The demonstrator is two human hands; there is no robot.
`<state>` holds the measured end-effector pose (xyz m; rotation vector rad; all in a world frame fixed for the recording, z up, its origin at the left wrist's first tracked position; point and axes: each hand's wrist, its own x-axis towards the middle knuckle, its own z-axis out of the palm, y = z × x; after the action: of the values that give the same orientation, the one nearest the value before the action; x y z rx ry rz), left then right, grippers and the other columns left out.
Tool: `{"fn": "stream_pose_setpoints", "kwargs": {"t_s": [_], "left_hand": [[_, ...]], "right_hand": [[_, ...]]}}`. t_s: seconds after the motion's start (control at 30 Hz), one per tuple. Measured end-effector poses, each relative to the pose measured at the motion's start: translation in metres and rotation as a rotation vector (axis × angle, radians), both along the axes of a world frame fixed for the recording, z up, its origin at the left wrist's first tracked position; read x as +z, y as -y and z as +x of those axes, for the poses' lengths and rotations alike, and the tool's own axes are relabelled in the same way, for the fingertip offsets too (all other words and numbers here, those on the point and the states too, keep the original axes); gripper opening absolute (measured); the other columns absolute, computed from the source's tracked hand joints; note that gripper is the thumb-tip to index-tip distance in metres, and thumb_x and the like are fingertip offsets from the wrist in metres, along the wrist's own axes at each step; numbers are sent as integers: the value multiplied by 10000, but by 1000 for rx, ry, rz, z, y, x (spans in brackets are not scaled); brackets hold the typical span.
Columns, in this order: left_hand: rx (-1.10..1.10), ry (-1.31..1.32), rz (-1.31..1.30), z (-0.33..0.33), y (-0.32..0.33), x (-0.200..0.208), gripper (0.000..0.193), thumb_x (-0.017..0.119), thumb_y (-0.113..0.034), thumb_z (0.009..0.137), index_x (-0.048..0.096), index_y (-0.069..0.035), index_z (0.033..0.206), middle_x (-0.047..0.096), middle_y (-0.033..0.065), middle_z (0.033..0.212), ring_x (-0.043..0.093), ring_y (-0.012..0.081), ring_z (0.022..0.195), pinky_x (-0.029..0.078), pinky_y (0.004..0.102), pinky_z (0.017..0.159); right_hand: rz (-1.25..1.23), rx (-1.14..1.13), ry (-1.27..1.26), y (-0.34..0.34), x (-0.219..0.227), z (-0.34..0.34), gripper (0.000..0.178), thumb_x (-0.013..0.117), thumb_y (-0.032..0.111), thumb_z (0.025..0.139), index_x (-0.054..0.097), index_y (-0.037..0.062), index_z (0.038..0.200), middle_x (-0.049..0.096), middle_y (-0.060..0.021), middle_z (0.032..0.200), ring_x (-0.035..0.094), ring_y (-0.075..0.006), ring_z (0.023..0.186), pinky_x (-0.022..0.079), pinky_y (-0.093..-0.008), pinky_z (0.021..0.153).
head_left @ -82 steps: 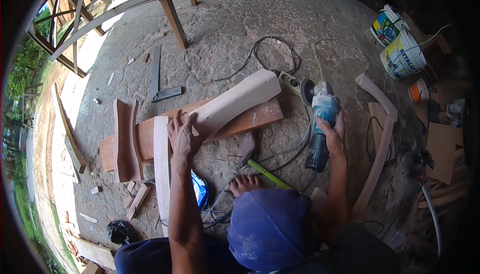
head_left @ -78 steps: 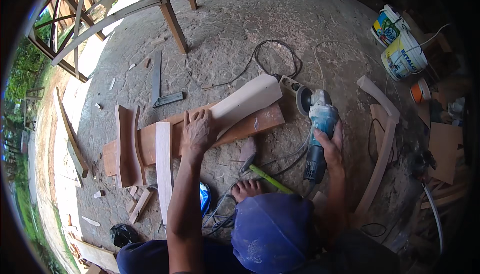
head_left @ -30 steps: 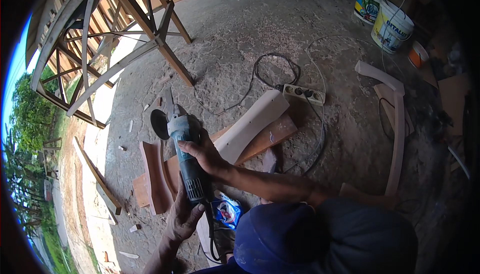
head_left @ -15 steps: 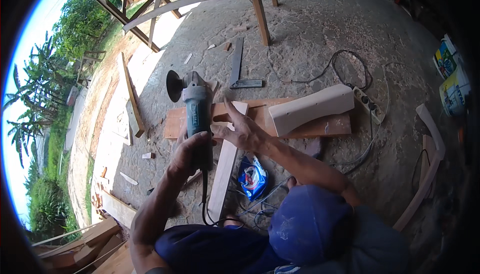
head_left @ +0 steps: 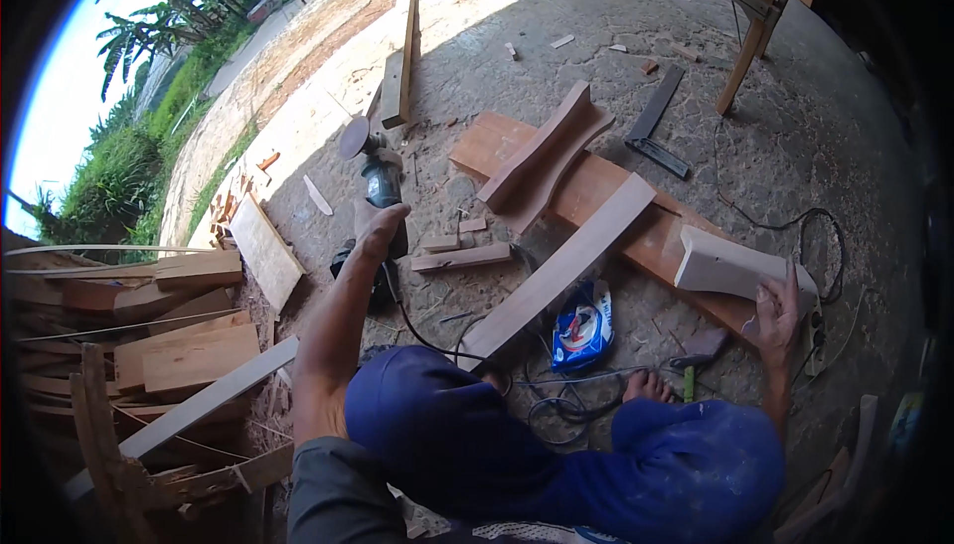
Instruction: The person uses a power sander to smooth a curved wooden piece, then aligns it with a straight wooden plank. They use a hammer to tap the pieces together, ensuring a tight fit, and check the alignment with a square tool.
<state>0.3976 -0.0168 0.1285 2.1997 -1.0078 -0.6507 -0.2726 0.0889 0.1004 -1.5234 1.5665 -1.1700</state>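
Note:
My left hand (head_left: 379, 233) grips the rear body of a dark angle grinder (head_left: 379, 178), which lies low over the concrete floor at the left with its round disc (head_left: 353, 137) pointing away from me. Off to the right, my right hand (head_left: 780, 310) holds the near end of a pale curved wooden block (head_left: 725, 264). That block rests on a long reddish plank (head_left: 606, 208). Two brown curved pieces (head_left: 542, 152) lie on the plank's far end. A narrow pale lath (head_left: 561, 268) leans across it.
The grinder's black cable (head_left: 427, 340) runs past a blue packet (head_left: 583, 325) and my bare foot (head_left: 651, 385). A power strip (head_left: 820, 327) sits by the right hand. A metal square (head_left: 656, 129), trestle legs (head_left: 745, 57), a stack of boards (head_left: 184, 340) and offcuts lie around.
The view swung left. The grinder passed from my right hand to my left and went down to the floor at the left. My right hand went back to the pale block.

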Motion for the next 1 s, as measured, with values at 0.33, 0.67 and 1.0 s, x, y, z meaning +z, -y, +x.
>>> {"fn": "stream_pose_setpoints", "kwargs": {"t_s": [0.33,0.67,1.0], "left_hand": [[210,-10,16,120,-24,-122,719,840,-193,669,492,76,1237,633,185,1096,645,283,949,514,390,871],[-18,-27,-105,95,-25,-171,934,807,-112,673,369,58,1481,521,207,1375,540,322,1220,409,379,1067],[-78,61,-178,101,-25,-205,993,813,-165,730,291,-11,1561,464,244,1481,468,374,1361,356,419,1151]], "right_hand": [[15,38,-756,29,36,17,863,719,167,854,277,134,1595,515,-242,1418,507,-424,1310,405,-503,1106],[231,504,-1230,59,20,-25,1120,850,226,733,162,246,1617,417,-181,1514,463,-398,1361,375,-542,1140],[286,456,-973,104,62,-45,1023,772,318,670,294,162,1560,613,-206,1249,606,-395,1185,491,-478,1006]]}}
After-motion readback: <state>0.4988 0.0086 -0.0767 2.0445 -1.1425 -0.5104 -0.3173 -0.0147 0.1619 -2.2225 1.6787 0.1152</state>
